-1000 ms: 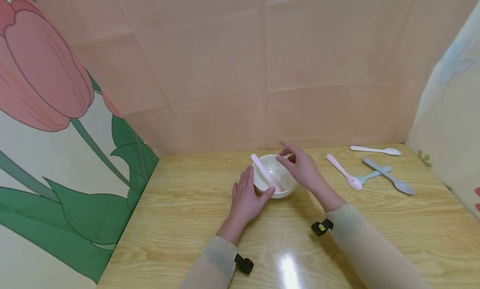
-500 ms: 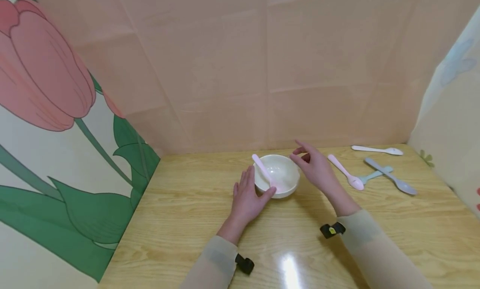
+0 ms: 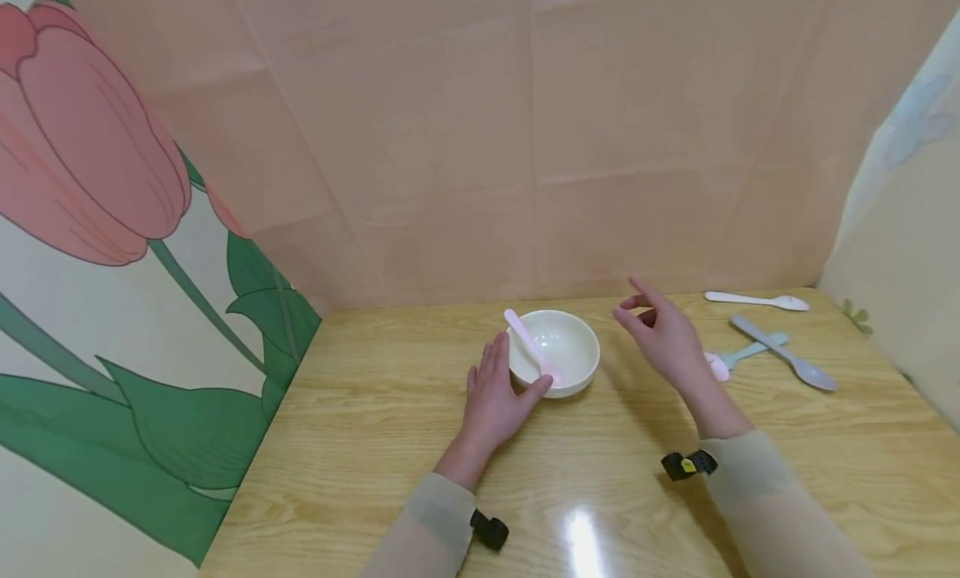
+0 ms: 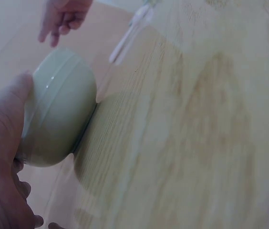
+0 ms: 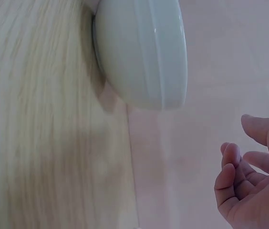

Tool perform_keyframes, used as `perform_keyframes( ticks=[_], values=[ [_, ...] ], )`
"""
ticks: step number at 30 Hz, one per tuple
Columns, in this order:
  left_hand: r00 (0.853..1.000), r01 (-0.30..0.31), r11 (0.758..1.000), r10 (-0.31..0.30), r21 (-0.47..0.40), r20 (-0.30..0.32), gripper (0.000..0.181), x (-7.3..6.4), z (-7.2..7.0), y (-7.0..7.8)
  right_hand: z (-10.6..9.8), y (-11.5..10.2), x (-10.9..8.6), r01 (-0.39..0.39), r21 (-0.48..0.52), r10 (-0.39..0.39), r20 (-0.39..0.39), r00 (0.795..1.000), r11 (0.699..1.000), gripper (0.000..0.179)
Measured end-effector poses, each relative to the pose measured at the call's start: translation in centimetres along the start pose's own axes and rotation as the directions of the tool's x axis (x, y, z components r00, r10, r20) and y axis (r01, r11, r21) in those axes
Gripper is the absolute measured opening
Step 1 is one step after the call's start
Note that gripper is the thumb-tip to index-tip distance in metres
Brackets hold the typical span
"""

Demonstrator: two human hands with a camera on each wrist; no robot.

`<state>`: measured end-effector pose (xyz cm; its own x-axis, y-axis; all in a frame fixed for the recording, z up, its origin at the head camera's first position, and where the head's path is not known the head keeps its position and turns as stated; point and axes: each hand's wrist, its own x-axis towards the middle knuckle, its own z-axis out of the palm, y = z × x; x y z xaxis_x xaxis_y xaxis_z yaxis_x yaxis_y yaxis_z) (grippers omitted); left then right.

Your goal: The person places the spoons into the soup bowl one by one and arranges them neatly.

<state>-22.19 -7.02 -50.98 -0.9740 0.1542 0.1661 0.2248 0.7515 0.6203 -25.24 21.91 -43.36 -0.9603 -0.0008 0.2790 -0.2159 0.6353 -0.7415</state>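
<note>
Behind the worktop [image 3: 360,478] – glossy, yellowish, wood-grained – hangs a peach sheet [image 3: 450,145] creased in a loose grid of folds. The left wall [image 3: 90,311] is off-white, printed with a huge pink tulip [image 3: 97,137] and broad green leaves [image 3: 180,428]. The right wall [image 3: 892,270] is cream – a faint blue motif [image 3: 918,124] high up, a green sprig [image 3: 856,316] near the tabletop. A white glare [image 3: 583,545] shines on the wood's near part.

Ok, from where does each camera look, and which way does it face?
Head: worn on the head, looking forward and down at the bowl and table; left hand, right hand and sleeves show.
Left wrist: on that wrist, facing the bowl's outside; left hand near, right hand beyond.
Right wrist: on that wrist, facing the bowl's outside; only the right hand shows.
Shared: both wrist views show the bowl's outside and right hand.
</note>
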Motion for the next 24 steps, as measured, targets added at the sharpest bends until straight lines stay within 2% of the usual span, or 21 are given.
perform_keyframes(
  ticks=[24],
  values=[
    [1.0, 0.011, 1.0, -0.011, -0.006, 0.009, 0.114, -0.2, -0.2, 0.2, -2.3, 5.5, 0.5, -0.052, -0.029, 0.051, -0.038, 0.998, 0.998, 0.073]
  ],
)
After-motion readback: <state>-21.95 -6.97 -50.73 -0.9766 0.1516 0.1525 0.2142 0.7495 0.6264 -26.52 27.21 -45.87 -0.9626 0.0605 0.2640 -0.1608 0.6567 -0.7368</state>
